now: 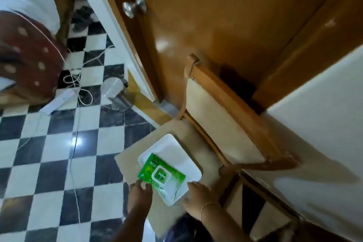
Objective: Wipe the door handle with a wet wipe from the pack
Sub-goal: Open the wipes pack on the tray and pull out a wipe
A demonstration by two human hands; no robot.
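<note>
A green wet wipe pack (161, 175) with a white flap lid lies on a white tray (172, 149) on the cushioned seat of a wooden chair (225, 112). My left hand (140, 194) reaches down, its fingertips touching the pack's near corner. At the tray's near right edge is my right hand (196, 196), fingers spread and empty. The round metal door handle (134, 6) sits high on the brown wooden door (206, 15), far from both hands.
A small steel bin (115, 92) stands on the black-and-white checkered floor by the door frame. A white power strip (59, 100) and loose cables lie to the left, near a bed with a maroon dotted cover (29, 55). A white wall is at right.
</note>
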